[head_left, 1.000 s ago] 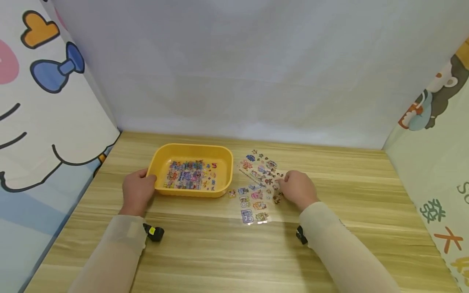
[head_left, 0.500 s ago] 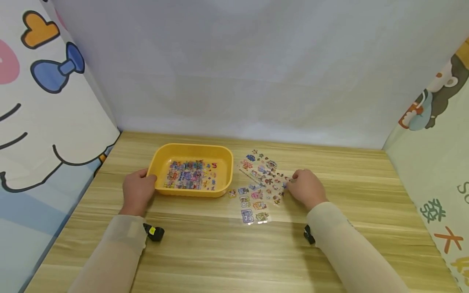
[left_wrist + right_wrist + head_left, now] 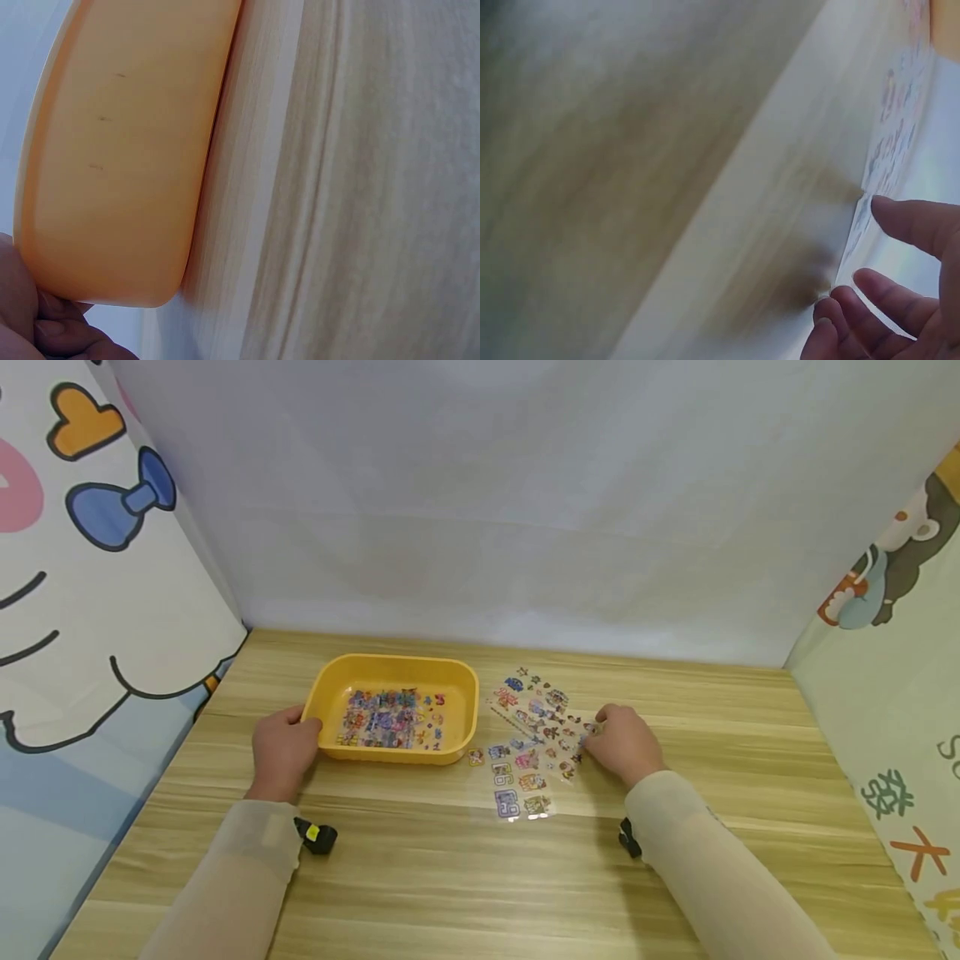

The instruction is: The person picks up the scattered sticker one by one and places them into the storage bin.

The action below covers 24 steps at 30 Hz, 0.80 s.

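Note:
In the head view my left hand (image 3: 285, 752) grips the near left corner of a yellow plastic tray (image 3: 397, 757). The left wrist view shows my fingertips (image 3: 52, 328) at the corner of its outer wall. Clear sheets printed with small coloured cartoon stickers (image 3: 384, 718) lie in the tray. More clear sticker sheets (image 3: 529, 781) lie overlapping on the table, right of the tray. My right hand (image 3: 626, 745) is at the right edge of the upper one. In the right wrist view its thumb (image 3: 911, 223) and fingers stand apart, with the tips right at the sheet's edge.
The wood-grain table (image 3: 465, 877) runs back to a pale cloth backdrop (image 3: 510, 527). Printed cartoon sheets hang on the left (image 3: 97, 610) and on the right (image 3: 892, 693). A small sticker piece (image 3: 476, 757) lies beside the tray's near right corner.
My right hand has moved right, off the upper sheet's stickers to its right edge, uncovering several of them. The left hand and the tray have stayed in place.

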Available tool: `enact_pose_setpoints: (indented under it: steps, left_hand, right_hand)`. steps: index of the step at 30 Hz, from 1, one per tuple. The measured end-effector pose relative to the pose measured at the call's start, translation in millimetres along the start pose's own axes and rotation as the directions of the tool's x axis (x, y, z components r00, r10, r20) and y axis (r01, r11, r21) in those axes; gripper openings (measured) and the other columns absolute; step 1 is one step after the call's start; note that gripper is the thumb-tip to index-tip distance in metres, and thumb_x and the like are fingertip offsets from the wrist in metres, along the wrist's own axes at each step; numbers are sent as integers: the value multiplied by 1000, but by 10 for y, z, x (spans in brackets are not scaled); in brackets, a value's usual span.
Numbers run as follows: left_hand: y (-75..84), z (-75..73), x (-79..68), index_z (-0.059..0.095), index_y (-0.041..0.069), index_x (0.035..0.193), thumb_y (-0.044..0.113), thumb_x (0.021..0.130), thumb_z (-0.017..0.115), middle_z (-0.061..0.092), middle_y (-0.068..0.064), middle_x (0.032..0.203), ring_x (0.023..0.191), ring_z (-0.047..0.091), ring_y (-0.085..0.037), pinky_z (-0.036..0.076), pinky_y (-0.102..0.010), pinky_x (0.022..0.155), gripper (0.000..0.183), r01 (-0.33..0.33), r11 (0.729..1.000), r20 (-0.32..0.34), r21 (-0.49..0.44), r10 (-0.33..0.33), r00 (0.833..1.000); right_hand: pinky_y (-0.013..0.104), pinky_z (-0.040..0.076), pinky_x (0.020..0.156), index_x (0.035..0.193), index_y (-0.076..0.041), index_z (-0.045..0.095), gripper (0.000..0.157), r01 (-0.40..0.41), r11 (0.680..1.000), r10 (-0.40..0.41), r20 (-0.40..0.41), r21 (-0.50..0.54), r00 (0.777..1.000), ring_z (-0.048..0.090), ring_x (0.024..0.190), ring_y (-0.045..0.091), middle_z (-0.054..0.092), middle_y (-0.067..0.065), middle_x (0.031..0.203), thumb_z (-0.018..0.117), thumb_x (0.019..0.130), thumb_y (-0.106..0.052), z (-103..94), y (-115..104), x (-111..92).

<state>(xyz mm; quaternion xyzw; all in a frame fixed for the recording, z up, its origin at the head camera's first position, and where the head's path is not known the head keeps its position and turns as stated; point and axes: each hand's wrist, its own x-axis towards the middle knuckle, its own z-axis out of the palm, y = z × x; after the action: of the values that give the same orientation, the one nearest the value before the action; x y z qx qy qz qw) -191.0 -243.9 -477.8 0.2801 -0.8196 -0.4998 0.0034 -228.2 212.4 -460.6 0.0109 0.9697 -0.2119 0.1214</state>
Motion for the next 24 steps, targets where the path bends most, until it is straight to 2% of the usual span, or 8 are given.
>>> enact_pose_setpoints:
  steps: [13, 24]
  left_hand:
    - [-10, 5, -18, 58, 3, 145, 19, 99, 52, 58, -19, 144, 124, 57, -29, 51, -46, 100, 50, -16, 1000, -5, 4, 16, 1000]
    - [4, 10, -7, 58, 3, 146, 20, 99, 52, 58, -19, 145, 124, 57, -29, 51, -46, 100, 50, -12, 1000, -9, 10, 12, 1000]
  right_hand:
    - [59, 41, 107, 132, 10, 58, 61, 13, 999, -13, -7, 32, 1000, 53, 122, 47, 57, 30, 132, 77, 90, -30, 20, -9, 10]
    - [58, 44, 104, 133, 10, 58, 59, -17, 996, 16, 8, 85, 1000, 56, 119, 45, 61, 29, 130, 77, 90, -26, -14, -43, 30]
